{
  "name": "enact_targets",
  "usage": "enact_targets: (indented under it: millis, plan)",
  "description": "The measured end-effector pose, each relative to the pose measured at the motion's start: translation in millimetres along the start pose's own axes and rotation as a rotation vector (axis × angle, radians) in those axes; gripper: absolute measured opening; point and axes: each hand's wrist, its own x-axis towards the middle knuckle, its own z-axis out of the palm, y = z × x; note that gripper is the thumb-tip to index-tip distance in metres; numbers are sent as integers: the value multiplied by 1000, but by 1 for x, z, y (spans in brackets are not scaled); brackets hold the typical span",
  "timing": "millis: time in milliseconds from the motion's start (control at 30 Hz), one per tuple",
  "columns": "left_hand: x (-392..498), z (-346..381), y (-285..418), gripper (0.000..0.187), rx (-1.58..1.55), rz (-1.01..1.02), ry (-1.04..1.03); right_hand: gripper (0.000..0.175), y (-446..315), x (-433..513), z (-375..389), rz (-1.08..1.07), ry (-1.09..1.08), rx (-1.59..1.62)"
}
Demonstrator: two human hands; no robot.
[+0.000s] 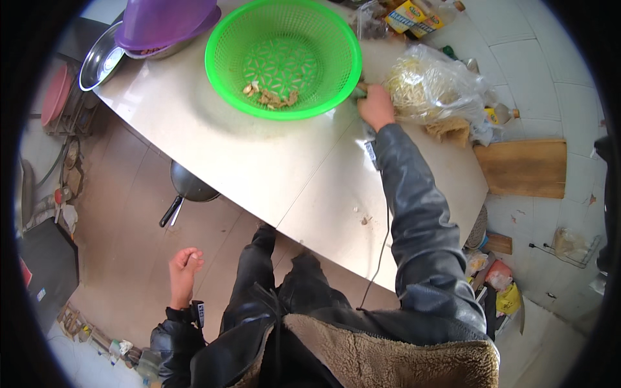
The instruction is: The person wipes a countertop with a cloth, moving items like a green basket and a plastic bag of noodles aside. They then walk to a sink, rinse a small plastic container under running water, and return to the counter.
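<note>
My right hand [376,105] reaches across the pale table [310,165], its fingers curled between a green plastic colander [284,112] and a clear plastic bag of bean sprouts [427,87]. Something dark and small shows at its fingertips; whether it is gripped cannot be told. Pieces of ginger [276,99] and what look like garlic cloves [250,88] lie on the colander's floor. My left hand [185,266] is over the floor at the lower left, away from the table, its fingers bent and nothing visible in them.
A purple plastic basin [165,22] covers a metal bowl at the upper left, beside a steel basin [99,60]. Yellow-labelled packages [412,18] lie at the back. A wooden board [521,167] is beyond the right edge. A black-handled pan [191,182] shows below the table's left edge.
</note>
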Motion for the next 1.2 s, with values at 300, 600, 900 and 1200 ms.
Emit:
enact_targets:
  millis: [300, 600, 900, 1200]
  plan:
    - [17, 0, 15, 21, 4, 39, -12, 42, 22, 80, -8, 130, 332, 77]
    - [19, -6, 18, 19, 40, -43, 35, 30, 103, 135, -25, 337, 401, 60]
    - [2, 31, 45, 21, 118, -163, 95, 33, 100, 176, 5, 126, 133, -229]
    - [9, 55, 75, 28, 133, -64, 55, 25, 89, 155, -21, 105, 146, -147]
